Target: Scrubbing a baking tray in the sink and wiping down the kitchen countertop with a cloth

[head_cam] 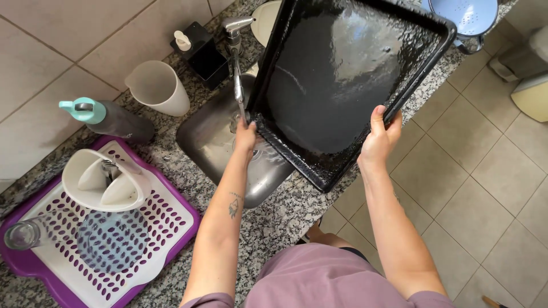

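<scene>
Both hands were clamped on the wet black baking tray (342, 85): left hand (246, 136) at seven o'clock beneath the faucet (235, 51), right hand (379, 140) at five; rinsing seemingly underway, steady tilting needed.

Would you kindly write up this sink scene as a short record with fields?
Setting: granite counter with steel sink
Left hand: at the near-left corner of the black baking tray, by the tap
Right hand: grip on the tray's near-right edge
Tray: wet, tilted over the sink
Drying rack: purple and white, holds a white cutlery holder and a glass
Nearby: white jug, teal-capped bottle
</scene>
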